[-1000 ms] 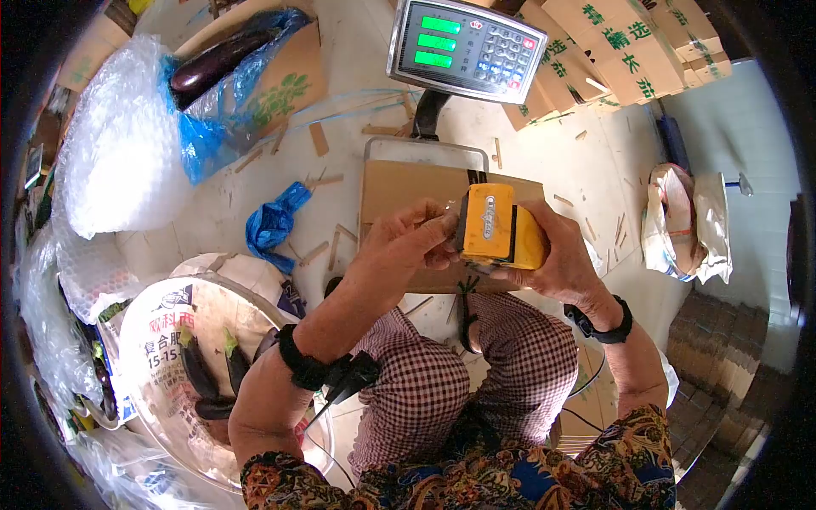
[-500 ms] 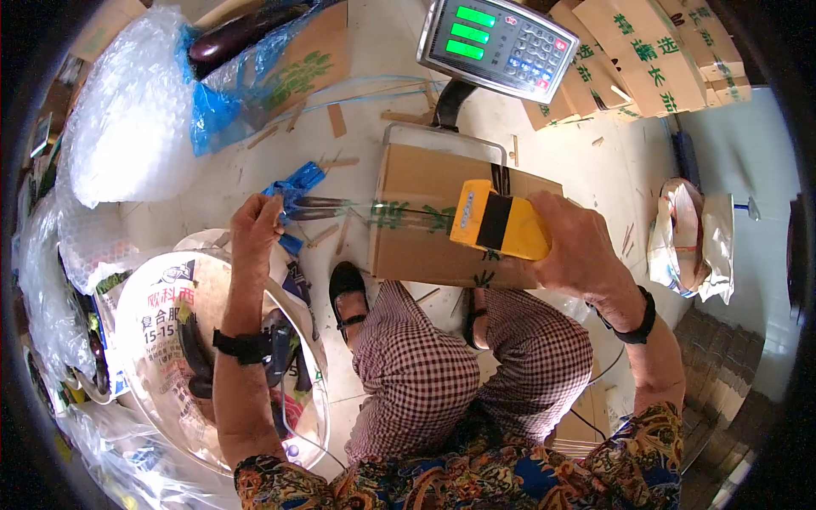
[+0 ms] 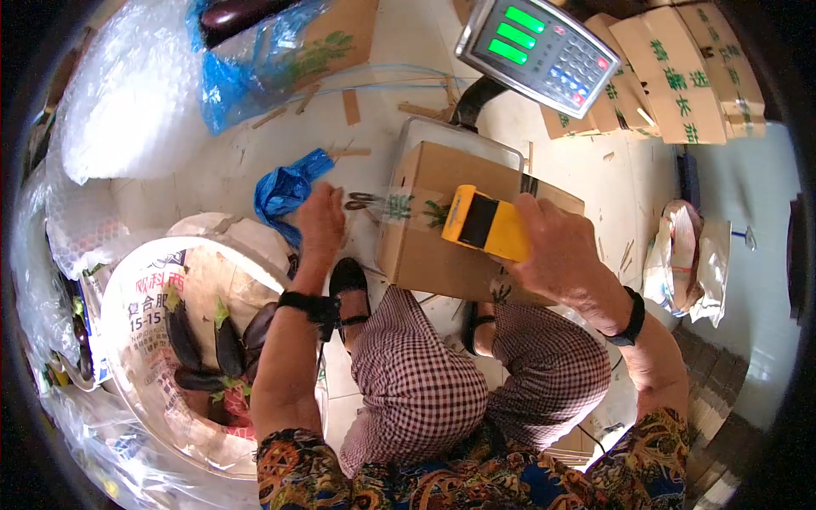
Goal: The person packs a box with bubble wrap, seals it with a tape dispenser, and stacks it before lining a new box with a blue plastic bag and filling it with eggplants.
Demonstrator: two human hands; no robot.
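My right hand [image 3: 557, 251] grips a yellow tape dispenser [image 3: 503, 228] with a black band, held over the top of a cardboard box [image 3: 408, 246]. The box has green printing and rests on the platform scale [image 3: 416, 134]. Left of the box, my left hand [image 3: 321, 223] has its fingers pressed together. Whatever they pinch is too small to make out. A pair of scissors [image 3: 361, 201] shows between that hand and the box. Crumpled blue plastic [image 3: 285, 191] lies just beyond my left hand.
The scale's lit display [image 3: 535, 51] stands behind the box. Several cartons [image 3: 667, 76] are stacked at the far right. A round tub [image 3: 119, 374] of eggplants [image 3: 225, 340] stands at my left. Bubble wrap [image 3: 127, 110] fills the far left; cardboard scraps [image 3: 351, 106] litter the floor.
My left hand has moved right, closer to the box, and away from the blue plastic. The tape dispenser stays over the box top. The view has shifted, showing more eggplants in the tub.
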